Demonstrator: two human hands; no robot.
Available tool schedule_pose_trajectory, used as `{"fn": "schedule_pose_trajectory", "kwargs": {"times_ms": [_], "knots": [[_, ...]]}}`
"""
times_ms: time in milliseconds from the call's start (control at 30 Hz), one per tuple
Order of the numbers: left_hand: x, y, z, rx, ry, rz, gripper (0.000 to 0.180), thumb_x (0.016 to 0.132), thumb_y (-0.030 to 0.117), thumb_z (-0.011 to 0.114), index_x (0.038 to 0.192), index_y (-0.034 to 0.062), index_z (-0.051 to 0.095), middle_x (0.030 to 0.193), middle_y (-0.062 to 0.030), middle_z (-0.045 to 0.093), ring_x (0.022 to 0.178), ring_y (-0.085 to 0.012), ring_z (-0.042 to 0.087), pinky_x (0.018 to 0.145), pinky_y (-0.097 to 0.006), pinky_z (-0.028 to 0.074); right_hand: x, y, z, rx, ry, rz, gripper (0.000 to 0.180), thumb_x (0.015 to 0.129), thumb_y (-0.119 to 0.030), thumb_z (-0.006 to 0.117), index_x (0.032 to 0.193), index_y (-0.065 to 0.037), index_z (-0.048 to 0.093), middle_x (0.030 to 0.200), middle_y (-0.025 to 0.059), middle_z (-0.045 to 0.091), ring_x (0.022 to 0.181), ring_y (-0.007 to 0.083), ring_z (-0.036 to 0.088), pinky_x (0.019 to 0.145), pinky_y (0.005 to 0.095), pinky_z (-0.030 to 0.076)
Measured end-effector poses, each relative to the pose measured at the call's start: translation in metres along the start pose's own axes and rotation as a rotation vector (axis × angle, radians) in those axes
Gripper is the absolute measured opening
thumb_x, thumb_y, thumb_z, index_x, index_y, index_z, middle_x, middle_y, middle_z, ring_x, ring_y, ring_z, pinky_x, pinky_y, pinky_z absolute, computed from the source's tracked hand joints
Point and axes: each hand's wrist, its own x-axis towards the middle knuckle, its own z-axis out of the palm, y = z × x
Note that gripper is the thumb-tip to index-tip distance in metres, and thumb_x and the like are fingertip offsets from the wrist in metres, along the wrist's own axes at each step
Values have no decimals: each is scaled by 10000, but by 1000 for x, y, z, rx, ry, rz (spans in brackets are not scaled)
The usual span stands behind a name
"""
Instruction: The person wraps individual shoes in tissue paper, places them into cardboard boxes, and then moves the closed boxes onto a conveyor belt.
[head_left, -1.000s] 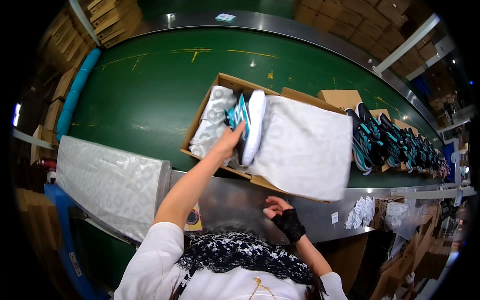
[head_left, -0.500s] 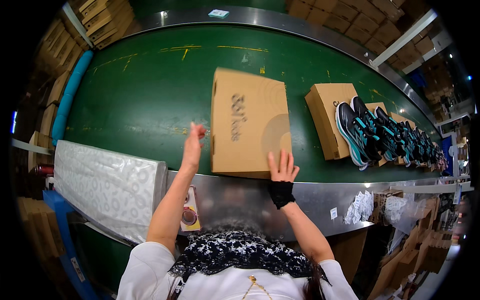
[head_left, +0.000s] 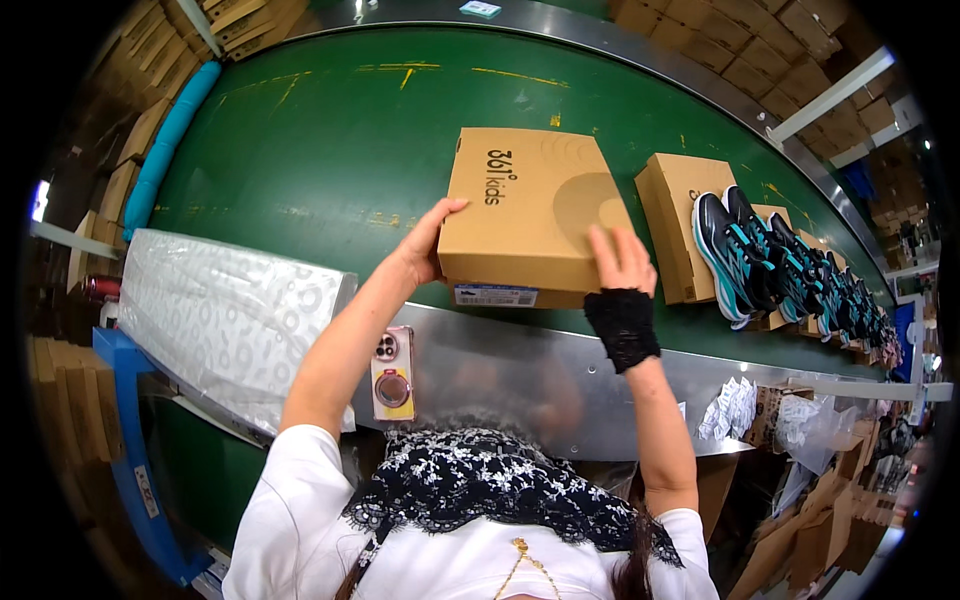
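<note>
A brown cardboard shoebox (head_left: 535,220), its lid on, sits on the green belt in front of me, the front side with a white-and-blue label facing me. My left hand (head_left: 432,238) grips its left side, thumb up by the lid edge and fingers partly hidden behind the box. On the lid's right front corner lies my right hand (head_left: 622,262), fingers stretched out flat, with a black wrist band (head_left: 622,328) below it. Right of this box stands another shoebox (head_left: 680,225), with black-and-teal sneakers (head_left: 735,255) leaning against it.
More boxes and shoes run along the belt (head_left: 300,150) to the far right. A patterned plastic-wrapped stack (head_left: 230,320) lies at the left. On the metal ledge (head_left: 500,375) are a phone (head_left: 393,375) and, farther right, a pile of white packets (head_left: 728,410).
My left hand has come in from beside the box and now grips its left side. The box is turned slightly and its labelled front now shows. My right hand stays on its lid.
</note>
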Motion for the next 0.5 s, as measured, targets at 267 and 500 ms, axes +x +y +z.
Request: {"fn": "schedule_pose_trajectory", "kwargs": {"times_ms": [267, 500], "knots": [[-104, 12, -11, -174, 7, 247, 605, 713, 551, 493, 1172, 158, 492, 1167, -106, 484, 1049, -279, 441, 854, -528, 313, -18, -12, -30, 386, 195, 44, 600, 692, 25, 553, 1261, -47, 377, 1283, 203, 342, 1158, 367, 376, 956, 389, 335], [-243, -17, -62, -427, 197, 669, 501, 791, 460, 470, 1139, 103, 514, 1066, -78, 575, 929, -206, 566, 755, -373, 475, -66, -23, 10, 590, -107, -49, 557, 710, -18, 568, 1238, -41, 392, 1289, 227, 319, 1165, 394, 358, 960, 403, 323]]}}
